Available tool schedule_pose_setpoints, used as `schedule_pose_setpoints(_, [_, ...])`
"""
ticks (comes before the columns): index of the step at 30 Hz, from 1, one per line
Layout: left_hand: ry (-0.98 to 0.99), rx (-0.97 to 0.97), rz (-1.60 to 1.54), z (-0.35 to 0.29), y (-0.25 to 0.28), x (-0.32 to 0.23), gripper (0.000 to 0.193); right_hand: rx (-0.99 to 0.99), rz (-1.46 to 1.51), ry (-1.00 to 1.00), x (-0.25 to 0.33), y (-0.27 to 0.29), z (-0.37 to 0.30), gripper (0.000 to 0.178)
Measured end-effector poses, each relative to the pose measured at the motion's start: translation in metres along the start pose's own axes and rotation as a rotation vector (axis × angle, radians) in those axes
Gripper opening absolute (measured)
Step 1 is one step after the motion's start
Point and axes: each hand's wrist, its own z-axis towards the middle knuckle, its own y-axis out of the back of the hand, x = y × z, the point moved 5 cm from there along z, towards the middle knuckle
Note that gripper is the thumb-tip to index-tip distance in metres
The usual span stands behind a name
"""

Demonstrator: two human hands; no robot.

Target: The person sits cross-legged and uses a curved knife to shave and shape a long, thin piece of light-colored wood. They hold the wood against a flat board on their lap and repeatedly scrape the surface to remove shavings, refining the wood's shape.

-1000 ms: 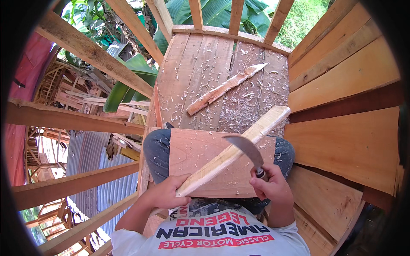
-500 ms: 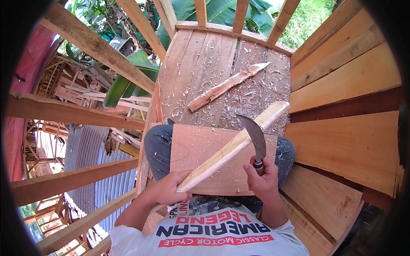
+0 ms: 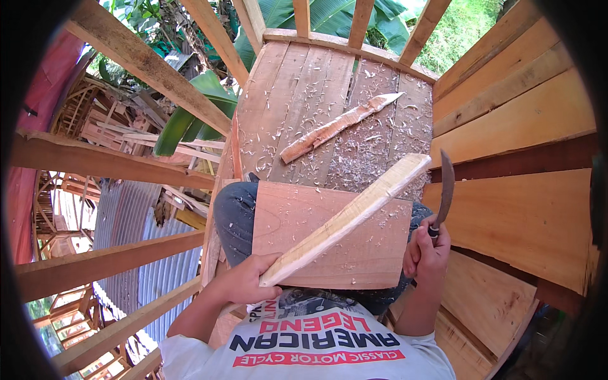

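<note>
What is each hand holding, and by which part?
Left hand: the pale wooden piece, by its near end. Right hand: the curved knife, by its handle.

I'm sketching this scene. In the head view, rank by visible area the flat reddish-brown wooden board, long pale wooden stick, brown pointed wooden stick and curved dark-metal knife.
1. Board, though partly covered
2. Pale stick
3. Pointed stick
4. Knife, its handle mostly inside the right hand
</note>
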Motion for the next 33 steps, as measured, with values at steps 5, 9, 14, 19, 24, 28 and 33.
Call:
schedule_pose_setpoints(5, [0.018, 0.017, 0.013, 0.003, 0.001, -0.003, 0.061, 0.531, -0.381, -0.227, -0.023, -0.030, -0.022, 0.009])
schedule_pose_setpoints(9, [0.017, 0.002, 0.038, 0.002, -0.002, -0.005, 0.061, 0.373, -0.270, -0.232, -0.017, -0.021, -0.016, 0.009])
schedule_pose_setpoints(14, [0.004, -0.038, 0.044, -0.002, 0.001, -0.007, 0.060, 0.252, -0.370, -0.123, -0.017, -0.020, -0.014, 0.010])
schedule_pose_setpoints(19, [-0.053, -0.031, -0.007, 0.002, 0.000, -0.004, 0.058, -0.319, -0.578, 0.484, -0.010, 0.006, 0.005, 0.013])
schedule_pose_setpoints(24, [-0.047, -0.056, 0.027, 0.003, 0.001, -0.009, 0.055, 0.172, -0.182, -0.050, -0.015, -0.010, -0.013, 0.015])
schedule_pose_setpoints(28, [-0.055, -0.074, 0.065, 0.005, -0.003, -0.011, 0.052, 0.269, -0.303, -0.162, -0.020, -0.008, -0.010, 0.012])
schedule_pose_setpoints(33, [-0.068, -0.060, 0.099, 0.006, -0.001, -0.011, 0.052, 0.279, -0.370, -0.095, -0.022, -0.003, -0.011, 0.012])
